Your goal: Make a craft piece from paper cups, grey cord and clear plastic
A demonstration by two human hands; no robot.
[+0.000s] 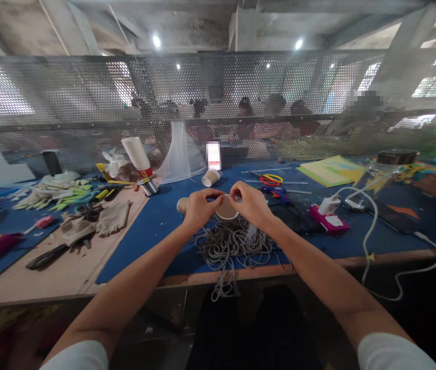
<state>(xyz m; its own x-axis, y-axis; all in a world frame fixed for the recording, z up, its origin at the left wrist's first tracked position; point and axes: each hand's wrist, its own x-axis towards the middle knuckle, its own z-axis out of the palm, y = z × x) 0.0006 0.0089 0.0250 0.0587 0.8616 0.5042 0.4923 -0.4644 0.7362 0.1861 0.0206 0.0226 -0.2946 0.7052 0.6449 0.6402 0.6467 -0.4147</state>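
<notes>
While a pair of gloves point(114, 218) lies on bare wood at the left, a stack of cups point(133, 153) leans beside a can point(149, 187) farther off. On the blue mat, a tan roll point(181, 205) sits just left of the left hand point(203, 208), whose fingers pinch the left rim of a cup point(226, 210). The cup is at the centre, its mouth tilted to the near side, above a tangle of grey cord point(235, 245) that spills over the near edge. A far cup point(210, 178) lies on its side. The right hand point(254, 205) grips the cup's right rim, fingertips narrow; any strand between them is too small to tell. Rightward come scissors point(270, 179), a glue gun point(278, 193), a pink power strip point(329, 222), coloured paper point(330, 171) and a phone point(395, 218).
</notes>
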